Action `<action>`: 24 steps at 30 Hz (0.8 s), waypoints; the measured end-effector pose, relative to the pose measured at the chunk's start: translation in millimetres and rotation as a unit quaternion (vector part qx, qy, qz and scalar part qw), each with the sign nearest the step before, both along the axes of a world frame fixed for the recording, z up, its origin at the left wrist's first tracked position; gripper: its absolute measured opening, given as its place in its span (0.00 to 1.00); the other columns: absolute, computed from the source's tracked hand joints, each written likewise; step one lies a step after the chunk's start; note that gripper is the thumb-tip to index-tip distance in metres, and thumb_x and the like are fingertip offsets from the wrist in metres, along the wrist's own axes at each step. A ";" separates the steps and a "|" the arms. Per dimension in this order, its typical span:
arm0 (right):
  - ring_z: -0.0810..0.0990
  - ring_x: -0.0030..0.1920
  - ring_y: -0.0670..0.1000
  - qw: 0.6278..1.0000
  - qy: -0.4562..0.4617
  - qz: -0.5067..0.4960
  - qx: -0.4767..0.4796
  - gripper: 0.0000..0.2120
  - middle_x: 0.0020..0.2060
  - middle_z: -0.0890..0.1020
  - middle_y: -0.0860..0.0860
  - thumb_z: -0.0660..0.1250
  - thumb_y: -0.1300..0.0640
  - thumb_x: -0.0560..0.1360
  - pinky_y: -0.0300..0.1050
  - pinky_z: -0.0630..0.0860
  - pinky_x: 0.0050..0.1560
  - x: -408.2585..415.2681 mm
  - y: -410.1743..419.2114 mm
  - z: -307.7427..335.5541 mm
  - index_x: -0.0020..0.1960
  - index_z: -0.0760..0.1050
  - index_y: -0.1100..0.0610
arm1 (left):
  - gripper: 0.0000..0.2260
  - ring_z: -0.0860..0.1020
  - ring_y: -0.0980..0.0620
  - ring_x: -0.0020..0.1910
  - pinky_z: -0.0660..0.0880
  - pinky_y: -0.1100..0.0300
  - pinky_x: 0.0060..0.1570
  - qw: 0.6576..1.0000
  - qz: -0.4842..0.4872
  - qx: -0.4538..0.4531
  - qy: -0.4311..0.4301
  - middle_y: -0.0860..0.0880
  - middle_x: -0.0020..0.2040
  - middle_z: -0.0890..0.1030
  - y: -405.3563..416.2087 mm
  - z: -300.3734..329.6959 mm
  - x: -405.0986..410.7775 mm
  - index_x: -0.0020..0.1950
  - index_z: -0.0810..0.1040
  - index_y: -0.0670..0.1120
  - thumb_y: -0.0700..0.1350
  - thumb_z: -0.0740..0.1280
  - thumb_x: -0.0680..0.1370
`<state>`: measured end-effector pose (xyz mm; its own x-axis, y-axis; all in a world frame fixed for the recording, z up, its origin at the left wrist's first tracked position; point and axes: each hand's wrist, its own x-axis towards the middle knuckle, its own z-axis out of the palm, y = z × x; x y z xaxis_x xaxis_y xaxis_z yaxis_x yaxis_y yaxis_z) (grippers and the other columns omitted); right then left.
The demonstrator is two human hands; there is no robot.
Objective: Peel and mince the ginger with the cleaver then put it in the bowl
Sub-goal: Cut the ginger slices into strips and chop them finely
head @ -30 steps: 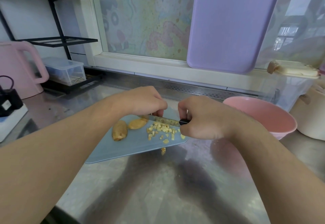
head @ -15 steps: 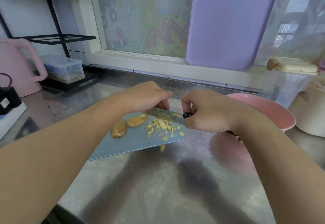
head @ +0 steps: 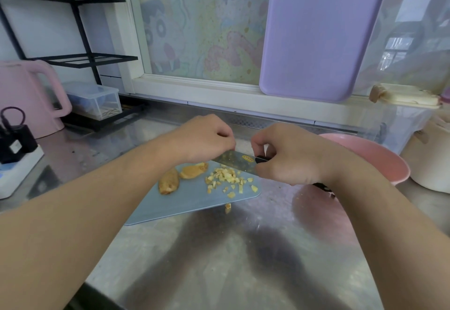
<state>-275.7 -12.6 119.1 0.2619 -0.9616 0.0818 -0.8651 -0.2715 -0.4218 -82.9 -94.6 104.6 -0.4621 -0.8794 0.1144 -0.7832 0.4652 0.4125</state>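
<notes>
While my right hand [head: 289,156] curls around the black handle of the steel cleaver [head: 237,160], my left hand [head: 207,139] sits at the far end of the blade, fingers bent down onto its top edge. I see the two hands close together but apart, with the blade spanning the gap between them, tilted so its flat face with a yellow oval sticker shows toward me. Under the blade lies the pile of small pale-yellow minced ginger cubes [head: 226,178], spread over the right part of the light blue rectangular plastic cutting board [head: 185,202]. Two larger tan ginger chunks [head: 181,175] rest on the board just left of the pile, near my left wrist. One stray ginger cube [head: 228,208] lies on the shiny metal desk [head: 219,261] just beside the board's near edge. A round pink plastic bowl [head: 379,161] stands on the desk to the right, behind my right forearm, and I cannot see inside it.
</notes>
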 end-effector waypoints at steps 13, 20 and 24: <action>0.74 0.27 0.40 0.999 0.033 0.031 -0.007 0.04 0.26 0.76 0.33 0.70 0.59 0.73 0.43 0.70 0.34 -2.1 -2.6 -4.5 0.40 0.76 0.55 | 0.28 0.77 0.51 0.47 0.75 0.39 0.62 0.988 -0.091 0.114 -0.045 0.41 0.50 0.84 -4.0 1.8 -13.4 0.53 0.87 0.56 0.73 0.63 0.67; 0.73 0.27 0.41 0.999 0.028 0.031 -0.018 0.05 0.25 0.75 0.34 0.70 0.59 0.73 0.41 0.68 0.33 -2.0 -3.5 -6.9 0.39 0.76 0.53 | 0.26 0.66 0.49 0.39 0.62 0.50 0.45 0.989 -0.106 0.100 -0.009 0.47 0.38 0.68 -2.1 1.8 -9.9 0.46 0.78 0.37 0.62 0.65 0.70; 0.75 0.27 0.40 0.999 0.026 0.022 -0.022 0.04 0.26 0.77 0.34 0.71 0.58 0.74 0.42 0.71 0.33 -1.5 -3.3 -5.9 0.41 0.78 0.52 | 0.23 0.72 0.50 0.44 0.69 0.48 0.51 0.986 -0.125 0.104 0.032 0.48 0.43 0.75 -3.4 -0.3 -5.3 0.49 0.86 0.46 0.63 0.65 0.68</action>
